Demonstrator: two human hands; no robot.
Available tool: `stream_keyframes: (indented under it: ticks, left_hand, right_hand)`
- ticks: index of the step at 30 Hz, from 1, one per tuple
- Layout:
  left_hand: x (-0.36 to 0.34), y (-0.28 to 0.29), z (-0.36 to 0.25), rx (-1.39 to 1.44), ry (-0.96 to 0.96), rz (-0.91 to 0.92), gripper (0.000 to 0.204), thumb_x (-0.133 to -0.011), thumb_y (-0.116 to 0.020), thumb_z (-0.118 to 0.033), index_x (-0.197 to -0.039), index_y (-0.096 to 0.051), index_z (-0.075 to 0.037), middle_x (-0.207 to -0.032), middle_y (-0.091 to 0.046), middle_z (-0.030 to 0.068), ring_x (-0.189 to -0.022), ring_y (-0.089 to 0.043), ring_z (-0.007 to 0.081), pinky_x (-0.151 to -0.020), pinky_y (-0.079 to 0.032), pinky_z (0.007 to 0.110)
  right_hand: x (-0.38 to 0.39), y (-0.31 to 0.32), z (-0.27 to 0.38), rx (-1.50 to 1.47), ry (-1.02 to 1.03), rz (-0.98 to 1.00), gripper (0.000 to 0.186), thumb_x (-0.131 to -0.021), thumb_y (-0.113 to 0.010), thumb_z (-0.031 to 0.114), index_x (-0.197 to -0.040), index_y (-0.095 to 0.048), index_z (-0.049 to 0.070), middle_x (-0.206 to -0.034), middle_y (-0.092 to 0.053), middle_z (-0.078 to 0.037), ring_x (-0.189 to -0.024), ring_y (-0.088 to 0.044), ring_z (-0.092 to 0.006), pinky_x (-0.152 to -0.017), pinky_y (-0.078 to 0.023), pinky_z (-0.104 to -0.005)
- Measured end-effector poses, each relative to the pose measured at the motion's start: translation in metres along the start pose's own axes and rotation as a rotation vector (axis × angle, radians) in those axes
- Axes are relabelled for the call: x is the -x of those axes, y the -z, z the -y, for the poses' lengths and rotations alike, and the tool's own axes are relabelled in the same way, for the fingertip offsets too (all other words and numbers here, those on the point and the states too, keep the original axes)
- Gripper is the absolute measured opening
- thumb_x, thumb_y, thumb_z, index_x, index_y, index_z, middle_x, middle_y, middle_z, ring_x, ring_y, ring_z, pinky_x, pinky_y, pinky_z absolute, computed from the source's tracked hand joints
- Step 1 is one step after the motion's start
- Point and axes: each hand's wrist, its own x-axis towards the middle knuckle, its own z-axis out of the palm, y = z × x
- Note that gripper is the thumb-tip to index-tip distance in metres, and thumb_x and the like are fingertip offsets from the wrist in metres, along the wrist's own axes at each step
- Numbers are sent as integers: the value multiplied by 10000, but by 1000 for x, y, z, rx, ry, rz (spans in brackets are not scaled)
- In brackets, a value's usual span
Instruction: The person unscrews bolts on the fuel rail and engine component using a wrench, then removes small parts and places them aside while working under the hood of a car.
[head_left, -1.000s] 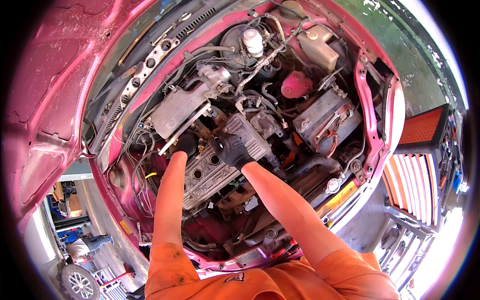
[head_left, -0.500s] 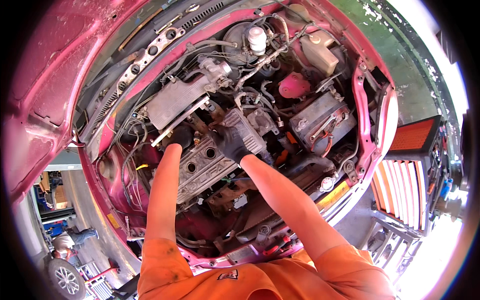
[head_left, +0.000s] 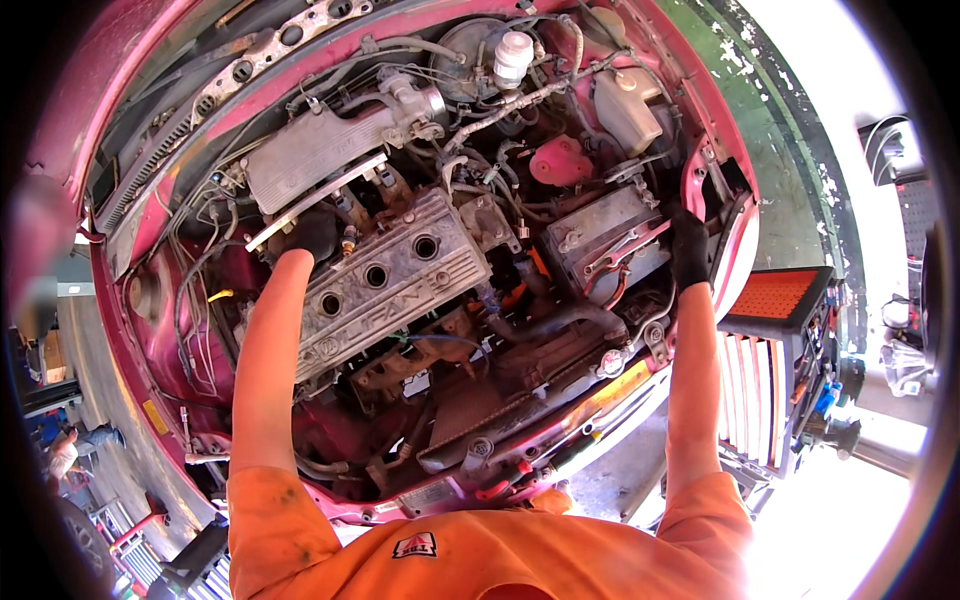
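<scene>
Work looks unfinished: the valve cover (head_left: 402, 290), mid-frame, is still fitted, its three holes uncovered. The left hand (head_left: 315, 237) sits behind it; the right hand (head_left: 690, 250) is by the wrench (head_left: 625, 246) on the battery (head_left: 612, 222), right of centre. Neither hand's fingers can be read.

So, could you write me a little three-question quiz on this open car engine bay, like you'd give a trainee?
1. How many dark round holes show in the long, ribbed grey metal engine cover?
2. True or false: the black-gloved right hand is nearer the boxy grey battery than the black-gloved left hand is.
3. What colour are the person's short fabric sleeves? A blue, B orange, C green.

Key: 1. Three. 2. True. 3. B.
</scene>
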Motion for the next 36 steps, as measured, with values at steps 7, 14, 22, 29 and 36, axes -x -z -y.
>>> stream_keyframes:
  ticks: [7,14,22,29,36]
  left_hand:
    - [2,16,-8,112,-34,-20,224,-873,-545,-273,-975,-684,-131,-1047,-649,120,-1012,-604,261,-895,-454,365]
    - [2,4,-5,14,51,-32,227,-860,-555,-249,-1004,-680,-125,-1009,-657,155,-958,-631,297,-829,-488,396]
    - [2,14,-2,100,22,59,326,-860,-450,-174,-1129,-616,-95,-1232,-553,174,-1130,-546,260,-975,-407,360]
    - [-2,0,5,59,-100,-2,246,-884,-503,-224,-1015,-661,-89,-1037,-636,183,-987,-610,300,-865,-455,394]
    - [5,11,-21,-18,35,25,262,-911,-476,-259,-1020,-658,-104,-1093,-628,157,-1008,-611,281,-890,-459,381]
  right_hand:
    - [9,-10,-31,845,338,-203,295,-782,-628,262,-991,-647,54,-792,-661,-151,-685,-629,-312,-655,-491,-385]
    - [27,-28,-3,541,265,-161,246,-827,-632,243,-940,-651,25,-759,-657,-103,-566,-605,-160,-541,-467,-312]
    - [95,-227,48,464,1089,531,111,-801,-585,163,-878,-646,113,-756,-623,-93,-708,-616,-285,-676,-492,-393]
    - [98,-326,16,585,885,633,217,-853,-529,230,-1016,-668,203,-829,-659,-65,-787,-630,-276,-724,-498,-412]
    - [90,-327,12,646,679,794,272,-867,-510,264,-1097,-656,261,-984,-642,-126,-951,-578,-314,-856,-463,-412]
